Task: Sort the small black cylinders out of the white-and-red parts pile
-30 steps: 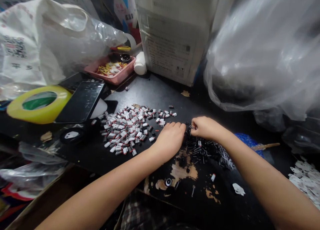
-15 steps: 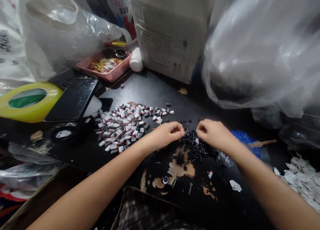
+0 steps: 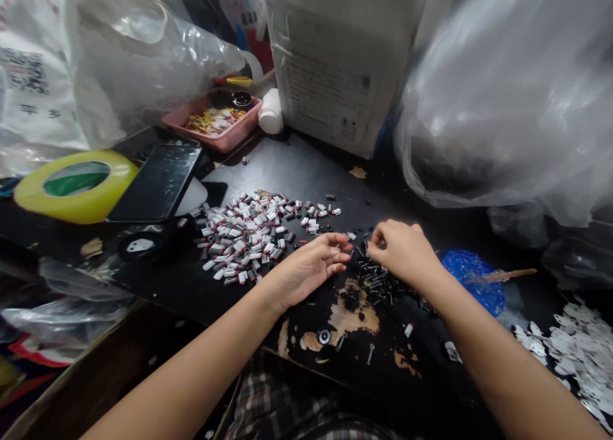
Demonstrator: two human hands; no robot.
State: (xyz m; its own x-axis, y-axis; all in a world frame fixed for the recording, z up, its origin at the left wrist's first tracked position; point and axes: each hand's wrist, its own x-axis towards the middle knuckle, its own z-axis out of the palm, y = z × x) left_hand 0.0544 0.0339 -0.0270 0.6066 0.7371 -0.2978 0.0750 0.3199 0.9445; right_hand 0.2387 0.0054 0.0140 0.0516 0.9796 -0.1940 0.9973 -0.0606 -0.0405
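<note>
My left hand (image 3: 313,267) is turned palm up with its fingers loosely apart, and I see nothing clearly held in it. Just right of it, my right hand (image 3: 405,251) is closed in a pinch; whatever sits between its fingertips is too small to make out. Beneath and between the hands lies a pile of small dark springs (image 3: 378,280). To the left of my left hand spreads a heap of small white-and-grey cylindrical parts (image 3: 246,232) with red edges, a few of them lying loose near the fingertips.
A blue round item (image 3: 472,280) with a brown stick and a heap of flat white pieces (image 3: 582,344) lie right. Left are a phone (image 3: 156,181), a yellow tape roll (image 3: 122,172) and a pink tray (image 3: 239,136). A big carton (image 3: 330,76) and plastic bag (image 3: 479,121) stand behind.
My left hand has opened from a pinch and turned its palm up. My right hand has moved slightly left, closer to the left fingers. The whole view has shifted a little.
</note>
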